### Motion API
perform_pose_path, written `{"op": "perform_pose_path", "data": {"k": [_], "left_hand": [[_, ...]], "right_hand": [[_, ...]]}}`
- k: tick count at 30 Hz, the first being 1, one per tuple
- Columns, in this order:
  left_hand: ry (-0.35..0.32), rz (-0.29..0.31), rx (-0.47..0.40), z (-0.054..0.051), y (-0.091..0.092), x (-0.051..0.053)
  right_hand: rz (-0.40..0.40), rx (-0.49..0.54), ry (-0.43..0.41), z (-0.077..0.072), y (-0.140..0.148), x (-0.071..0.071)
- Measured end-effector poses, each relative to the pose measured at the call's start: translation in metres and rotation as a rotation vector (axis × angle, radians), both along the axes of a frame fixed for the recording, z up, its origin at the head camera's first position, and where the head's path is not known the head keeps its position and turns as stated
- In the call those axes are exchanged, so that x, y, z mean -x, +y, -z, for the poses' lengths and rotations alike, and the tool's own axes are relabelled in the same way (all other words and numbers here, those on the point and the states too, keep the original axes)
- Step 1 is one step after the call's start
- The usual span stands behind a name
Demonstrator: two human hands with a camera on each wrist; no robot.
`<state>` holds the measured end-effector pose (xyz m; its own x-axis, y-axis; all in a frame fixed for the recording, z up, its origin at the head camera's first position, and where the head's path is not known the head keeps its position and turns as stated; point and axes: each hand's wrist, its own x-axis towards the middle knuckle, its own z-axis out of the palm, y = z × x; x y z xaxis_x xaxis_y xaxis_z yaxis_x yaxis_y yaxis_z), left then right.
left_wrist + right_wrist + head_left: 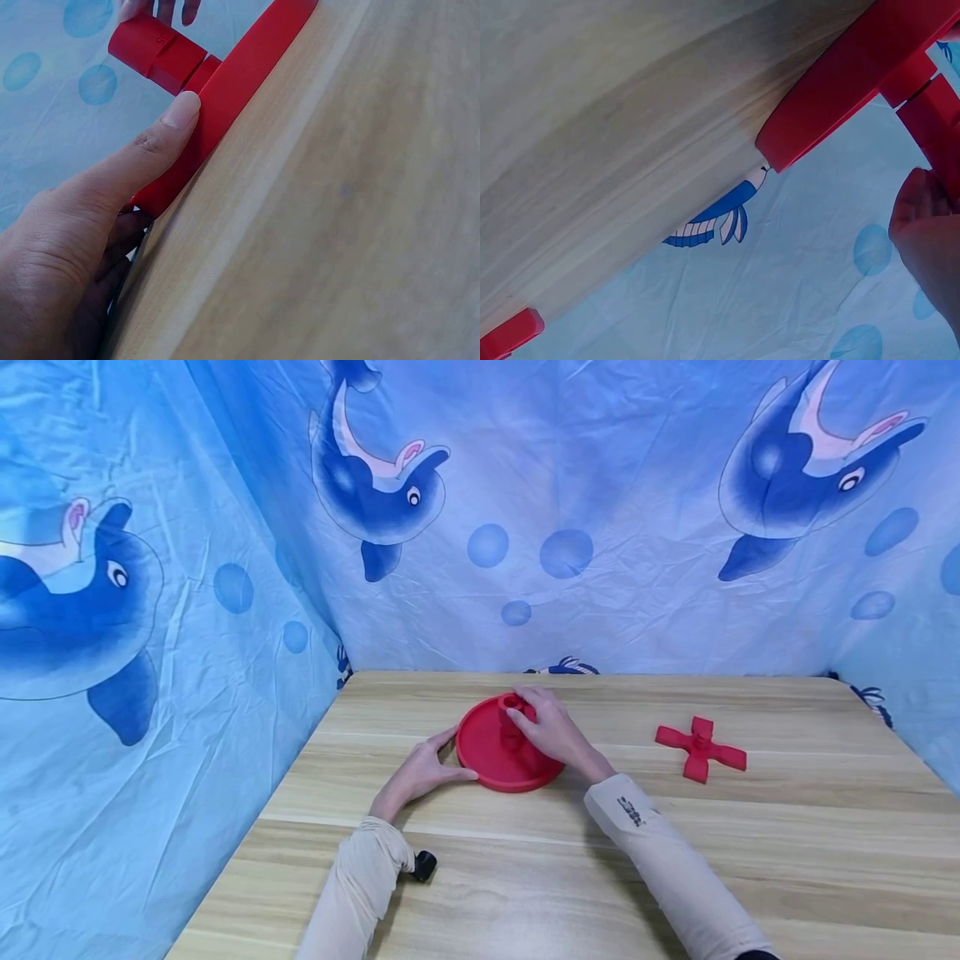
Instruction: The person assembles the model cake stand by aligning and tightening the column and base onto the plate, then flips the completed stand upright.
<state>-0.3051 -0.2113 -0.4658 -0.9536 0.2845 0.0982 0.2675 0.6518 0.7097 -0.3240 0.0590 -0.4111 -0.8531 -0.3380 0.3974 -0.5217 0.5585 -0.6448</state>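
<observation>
A round red tray-like base (pixel 480 745) with a raised rim lies flat on the table. My left hand (pixel 422 774) holds its left edge, the thumb on the near side and the fingers around the far left. From the middle of the base rises a short red hollow post (pixel 156 54), upright, with a narrow gap showing near its foot in the right wrist view. My right hand (pixel 553 728) grips the upper part of this post, fingers behind it and thumb in front. A red cross-shaped piece (pixel 701 749) with flared arms lies to the right, touched by neither hand.
The wooden table (pixel 525 868) reaches back to a blue curtain (pixel 570 627) printed with dolphins, which also hangs along both sides. A small black object (pixel 424 866) sits by the left sleeve.
</observation>
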Motion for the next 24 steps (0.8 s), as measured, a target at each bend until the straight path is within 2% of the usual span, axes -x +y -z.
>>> {"op": "perform_pose_path", "data": {"k": [7, 17, 24], "left_hand": [[-0.007, -0.002, -0.004, -0.0007, -0.0001, -0.0002], [0.010, 0.006, -0.011, -0.0028, 0.0004, -0.0008], [0.013, 0.002, 0.001, -0.0010, -0.0001, -0.0009]], "right_hand": [[0.050, 0.013, -0.026, -0.0008, -0.0010, 0.0009], [0.005, -0.012, -0.037, -0.0048, 0.0017, 0.0002], [0.023, -0.005, -0.037, -0.0031, 0.0013, 0.0003]]}}
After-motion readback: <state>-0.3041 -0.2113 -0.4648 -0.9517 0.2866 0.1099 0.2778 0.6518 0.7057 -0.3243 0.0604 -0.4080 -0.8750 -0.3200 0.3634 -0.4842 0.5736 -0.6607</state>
